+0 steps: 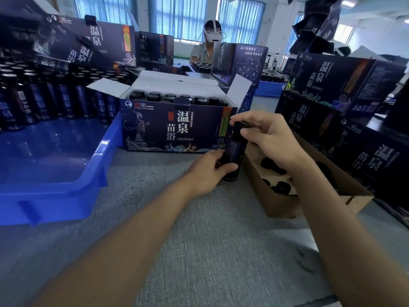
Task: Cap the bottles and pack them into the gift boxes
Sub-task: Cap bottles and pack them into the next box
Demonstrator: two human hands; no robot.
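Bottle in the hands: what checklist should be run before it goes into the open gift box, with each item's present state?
1. The left hand grips the bottle upright: ok.
2. The right hand pinches the cap on the bottle's neck: ok.
3. The cap screwed fully tight: cannot tell.
4. The gift box has its flaps open: ok.
5. Free slot left in the gift box: cannot tell; capped bottles fill the rows in view.

Looks like a packing workshop, factory-floor type: stacks of identical dark printed gift boxes (pixel 327 85), a blue plastic tray (pixel 55 156) lined with rows of bottles (pixel 33 100), another worker (pixel 200 52) at the next bench.
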